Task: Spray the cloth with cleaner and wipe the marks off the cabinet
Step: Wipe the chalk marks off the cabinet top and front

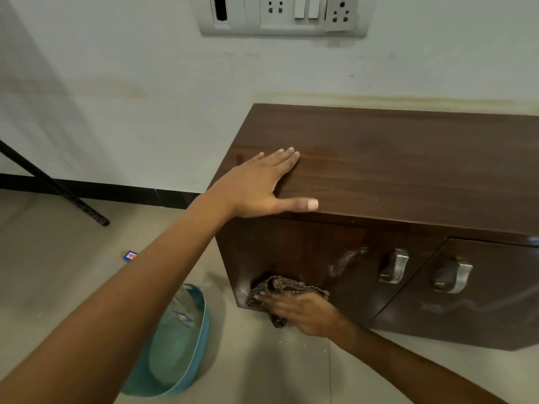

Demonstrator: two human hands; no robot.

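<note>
A low dark brown wooden cabinet [408, 158] stands against the wall on the right. My left hand [262, 185] lies flat and open on its top near the left corner. My right hand [303, 313] presses a patterned brown cloth [287, 288] against the lower left of the cabinet's left door. White scribbled marks show on that door beside the handle [344, 262] and on the right door [455, 306]. A clear bottle [182, 307] lies in a teal basin on the floor; my left forearm hides part of it.
The teal basin [186, 371] sits on the tiled floor left of the cabinet. A black slanted leg [58, 188] reaches the floor at far left. A small blue packet [129, 255] lies on the floor. Two metal door handles [393, 265] protrude. A switch and socket panel [280, 16] is on the wall above.
</note>
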